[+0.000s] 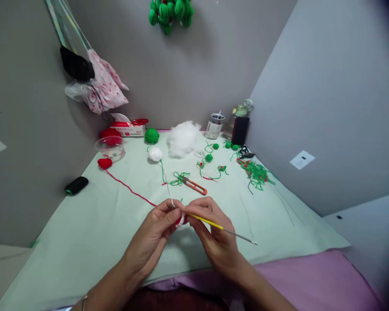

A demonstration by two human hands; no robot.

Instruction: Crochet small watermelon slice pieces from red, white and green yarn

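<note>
Between the fingers of my left hand [154,233] is a small red and white crochet piece [179,221], partly hidden by the fingertips. White yarn runs over my left index finger from the white yarn ball [155,154]. My right hand [215,231] pinches a crochet hook [210,222] by its yellow grip; its metal end points down and to the right. The hook's working tip is hidden at the piece. A red strand [129,189] leads from the small red yarn ball [104,163] to my left hand.
Orange thread snips [195,186] lie beyond my hands beside green yarn scraps [179,178]. Further back are white stuffing [183,139], a green yarn ball [151,135], a clear plastic tub [112,152] and a can [214,126]. A tangled yarn pile [256,173] lies at right.
</note>
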